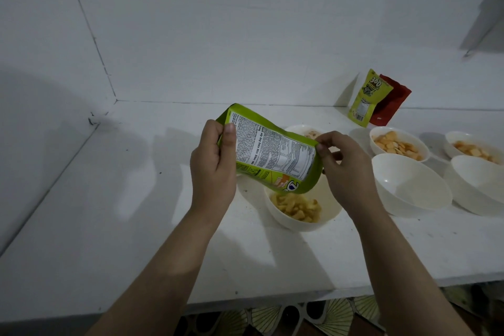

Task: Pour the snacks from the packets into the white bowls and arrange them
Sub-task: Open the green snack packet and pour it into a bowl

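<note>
A white table (114,226) fills the lower and middle frame, set into a corner of white walls that take up the upper half. Two bare forearms reach in from the bottom edge toward the centre.

At the centre, a green snack packet (272,153) is held tilted above the table, its printed back facing the camera and its lower end pointing down. The left hand (214,163) grips the packet's left edge, fingers curled round it with the thumb on the printed side. The right hand (345,169) pinches the packet's right edge between thumb and fingers.

Directly below the packet sits a white bowl (300,211) holding pale yellow snack pieces (298,209).

To the right of centre stands an empty white bowl (410,184), and another white bowl (477,185) is cut off by the right edge. Behind these, two smaller bowls hold orange crackers: one (398,143) in the middle right, one (473,147) at the far right. A further bowl (305,131) peeks out behind the packet, mostly hidden.

In the upper right, leaning against the wall, stand a yellow-green pouch (366,98) and, just behind it, a red pouch (392,101).
</note>
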